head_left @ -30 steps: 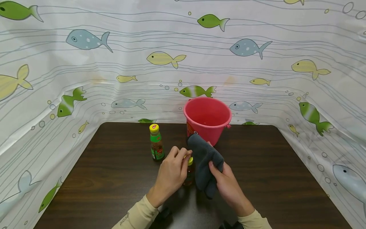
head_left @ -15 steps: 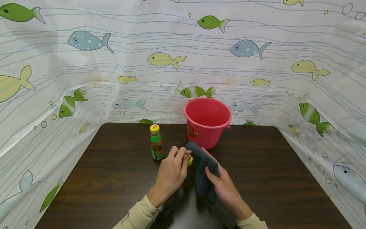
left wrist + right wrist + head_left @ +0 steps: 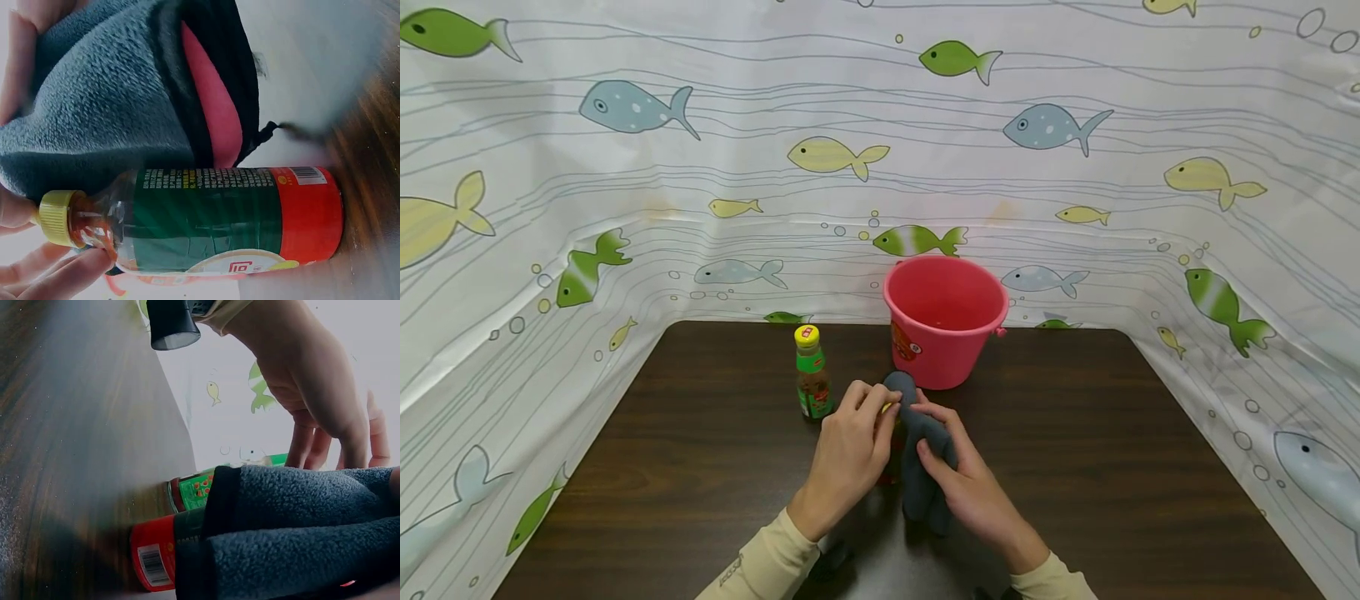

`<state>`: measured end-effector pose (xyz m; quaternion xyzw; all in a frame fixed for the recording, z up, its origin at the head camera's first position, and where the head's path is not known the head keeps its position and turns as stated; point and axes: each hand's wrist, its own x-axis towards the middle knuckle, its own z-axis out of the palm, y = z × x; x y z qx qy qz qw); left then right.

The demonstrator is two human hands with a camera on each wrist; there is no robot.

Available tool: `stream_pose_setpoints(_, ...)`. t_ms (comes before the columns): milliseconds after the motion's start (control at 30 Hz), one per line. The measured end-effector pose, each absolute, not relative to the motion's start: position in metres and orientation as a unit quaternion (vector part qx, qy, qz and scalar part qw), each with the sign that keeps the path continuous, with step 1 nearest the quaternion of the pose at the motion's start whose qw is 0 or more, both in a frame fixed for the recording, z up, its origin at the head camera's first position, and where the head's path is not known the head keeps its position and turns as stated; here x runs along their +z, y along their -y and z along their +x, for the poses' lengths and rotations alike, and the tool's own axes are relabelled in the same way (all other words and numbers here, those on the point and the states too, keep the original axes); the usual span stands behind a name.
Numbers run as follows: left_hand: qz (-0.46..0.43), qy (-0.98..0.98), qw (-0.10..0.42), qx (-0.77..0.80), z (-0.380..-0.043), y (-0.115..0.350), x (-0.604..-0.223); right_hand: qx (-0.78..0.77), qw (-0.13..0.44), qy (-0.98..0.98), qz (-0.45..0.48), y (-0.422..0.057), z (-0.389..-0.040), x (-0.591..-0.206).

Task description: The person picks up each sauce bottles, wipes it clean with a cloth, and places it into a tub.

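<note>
My left hand [image 3: 848, 437] pinches the yellow cap and neck of a sauce bottle [image 3: 206, 215], which stands upright on the table. In the left wrist view its dark green and red label shows; in the head view the hand and cloth cover most of it. A folded dark grey cloth [image 3: 919, 471] is gripped by my right hand [image 3: 970, 479], thumb on the near side. The cloth lies against the bottle's right side, close to the cap. Part of the bottle's red base [image 3: 150, 553] shows past the cloth in the right wrist view.
Another sauce bottle [image 3: 813, 379], with a yellow cap and green label, stands behind and left of my left hand. A pink bucket [image 3: 943, 354] sits just beyond the cloth. Fish-printed sheeting [image 3: 820, 100] walls the dark wooden table [image 3: 700, 467] at the back and sides.
My right hand has moved left and slightly down with the cloth, bringing it against the held bottle. My left hand stays on the cap. The other bottle and the bucket have not moved.
</note>
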<state>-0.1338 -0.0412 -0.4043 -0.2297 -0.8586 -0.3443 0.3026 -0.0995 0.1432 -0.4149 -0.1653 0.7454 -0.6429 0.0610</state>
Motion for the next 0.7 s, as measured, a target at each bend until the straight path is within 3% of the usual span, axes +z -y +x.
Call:
stream_pose_setpoints(333,-0.232,0.855,0.302,-0.351,-0.134,0.042,-0.405,-0.619,0.075,-0.765,-0.159,-0.129,-0.106,-0.419)
stream_pose_setpoints(700,-0.234,0.85,0.31,-0.355,-0.135,0.04,-0.407,-0.585,0.033,-0.793,-0.167,-0.125,-0.114,-0.431)
